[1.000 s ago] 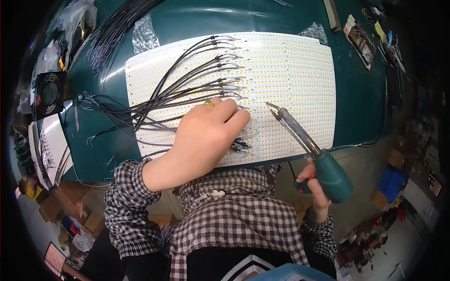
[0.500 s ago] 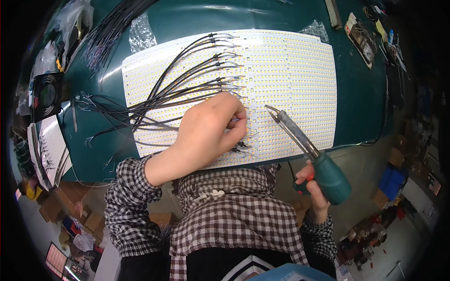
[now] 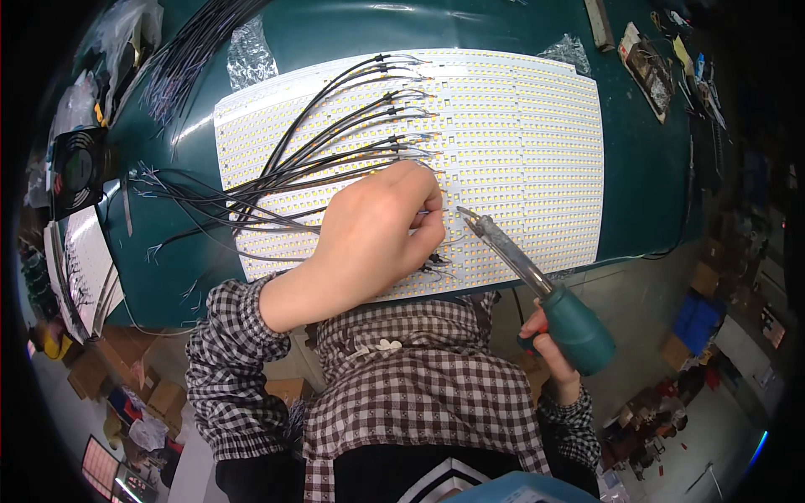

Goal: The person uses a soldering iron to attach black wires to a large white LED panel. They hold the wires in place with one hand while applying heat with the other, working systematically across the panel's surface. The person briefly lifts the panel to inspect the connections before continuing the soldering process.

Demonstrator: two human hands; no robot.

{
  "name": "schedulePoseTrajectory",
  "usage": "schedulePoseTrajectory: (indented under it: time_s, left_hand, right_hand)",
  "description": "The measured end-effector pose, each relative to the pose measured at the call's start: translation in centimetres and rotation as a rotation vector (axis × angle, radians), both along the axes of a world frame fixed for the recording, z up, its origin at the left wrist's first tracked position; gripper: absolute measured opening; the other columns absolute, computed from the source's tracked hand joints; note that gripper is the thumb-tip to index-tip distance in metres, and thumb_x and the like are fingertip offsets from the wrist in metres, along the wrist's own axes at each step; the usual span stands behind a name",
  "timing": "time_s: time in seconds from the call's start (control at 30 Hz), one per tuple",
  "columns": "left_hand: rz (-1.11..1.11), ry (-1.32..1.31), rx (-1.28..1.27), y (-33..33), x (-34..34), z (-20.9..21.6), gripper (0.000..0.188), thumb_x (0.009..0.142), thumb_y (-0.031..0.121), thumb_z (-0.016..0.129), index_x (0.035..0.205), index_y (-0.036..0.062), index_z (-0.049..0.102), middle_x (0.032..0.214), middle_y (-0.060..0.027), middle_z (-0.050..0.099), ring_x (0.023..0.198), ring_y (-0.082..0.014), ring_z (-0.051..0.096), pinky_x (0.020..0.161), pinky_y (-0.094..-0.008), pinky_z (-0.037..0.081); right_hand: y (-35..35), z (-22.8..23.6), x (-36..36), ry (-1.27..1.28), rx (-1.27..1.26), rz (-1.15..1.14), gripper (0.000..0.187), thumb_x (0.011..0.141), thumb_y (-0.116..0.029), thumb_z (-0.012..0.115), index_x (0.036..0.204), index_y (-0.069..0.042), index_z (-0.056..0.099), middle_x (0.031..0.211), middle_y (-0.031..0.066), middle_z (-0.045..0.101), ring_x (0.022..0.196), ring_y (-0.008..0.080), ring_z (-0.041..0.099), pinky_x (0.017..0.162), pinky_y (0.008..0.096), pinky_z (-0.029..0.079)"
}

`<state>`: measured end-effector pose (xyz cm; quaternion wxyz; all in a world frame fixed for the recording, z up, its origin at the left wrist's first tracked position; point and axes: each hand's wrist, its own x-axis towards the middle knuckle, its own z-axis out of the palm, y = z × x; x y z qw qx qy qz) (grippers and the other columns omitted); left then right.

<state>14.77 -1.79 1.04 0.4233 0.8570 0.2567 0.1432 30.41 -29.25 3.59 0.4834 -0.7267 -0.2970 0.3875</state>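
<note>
A large white panel of LED strips (image 3: 553, 159) lies on the green table. Black cables (image 3: 323, 153) run over its left half, their thin stripped ends lined up along the strips' middle. My left hand (image 3: 373, 222) rests over the lower cables, thumb and finger pinched on a thin wire at the strips; the fingers mostly hide the wire. In my right hand (image 3: 555, 359) is a soldering iron (image 3: 580, 331) with a green handle, my fingers wrapped round it. Its tip points up and left, just right of the left fingertips; whether it touches the panel I cannot tell.
A bundle of dark cables (image 3: 197, 59) lies at the far left. By the left edge are a black fan (image 3: 80, 172) and a stack of white strips (image 3: 92, 260). A dirty block (image 3: 644, 71) and small tools lie far right. Crinkled clear tape (image 3: 251, 54) sits behind the panel.
The soldering iron has moved left and slightly down, bringing its tip closer to my left fingertips. My left hand keeps its pinch in nearly the same place.
</note>
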Motion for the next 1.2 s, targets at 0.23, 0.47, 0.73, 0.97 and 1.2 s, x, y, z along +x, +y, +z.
schedulePoseTrajectory:
  time_s: [0.23, 0.47, 0.73, 0.97, 1.2]
  left_hand:
    - [-0.004, -0.011, 0.035, 0.0, 0.0, 0.0, 0.012, 0.081, 0.001, 0.074, 0.086, 0.0039, 0.065, 0.077, -0.0083, 0.064, 0.065, -0.0218, 0.068, 0.058, -0.0337, 0.053]
    - [-0.004, -0.011, 0.038, -0.1, 0.1, 0.0, 0.012, 0.08, 0.0, 0.074, 0.086, 0.0039, 0.064, 0.077, -0.0084, 0.064, 0.065, -0.022, 0.068, 0.058, -0.0339, 0.053]
    - [-0.015, -0.027, 0.05, 0.0, 0.1, -0.2, 0.013, 0.08, 0.0, 0.074, 0.086, 0.004, 0.064, 0.077, -0.0084, 0.063, 0.064, -0.0228, 0.067, 0.058, -0.0344, 0.052]
    - [-0.017, -0.018, 0.047, 0.0, 0.1, 0.0, 0.013, 0.08, 0.0, 0.074, 0.086, 0.004, 0.064, 0.078, -0.0084, 0.064, 0.065, -0.0221, 0.067, 0.058, -0.0343, 0.053]
    - [-0.012, -0.021, 0.042, -0.1, 0.1, 0.0, 0.012, 0.081, 0.001, 0.074, 0.086, 0.0039, 0.064, 0.077, -0.0083, 0.063, 0.064, -0.0218, 0.067, 0.057, -0.0341, 0.053]
  right_hand:
    - [0.6, 0.2, 0.1, -0.126, -0.018, 0.065, 0.019, 0.071, -0.007, 0.085, 0.086, -0.005, 0.073, 0.079, 0.0057, 0.071, 0.069, 0.0217, 0.069, 0.065, 0.0335, 0.055]
    - [1.0, 0.6, 0.0, -0.141, -0.029, 0.06, 0.02, 0.071, -0.007, 0.085, 0.088, -0.004, 0.074, 0.078, 0.0052, 0.071, 0.069, 0.0215, 0.068, 0.066, 0.0338, 0.055]
    - [1.2, 0.8, 0.1, -0.124, -0.062, 0.074, 0.023, 0.074, -0.008, 0.085, 0.093, -0.002, 0.074, 0.078, 0.0045, 0.071, 0.068, 0.0209, 0.068, 0.065, 0.0332, 0.055]
    - [0.0, -0.1, -0.2, 0.02, -0.007, -0.011, 0.022, 0.075, -0.007, 0.083, 0.094, 0.001, 0.074, 0.084, 0.0087, 0.072, 0.073, 0.0194, 0.072, 0.068, 0.0313, 0.058]
    - [0.4, 0.5, -0.1, 0.131, -0.014, -0.076, 0.021, 0.077, -0.004, 0.081, 0.095, 0.003, 0.073, 0.089, 0.0115, 0.073, 0.079, 0.0188, 0.072, 0.071, 0.0309, 0.059]
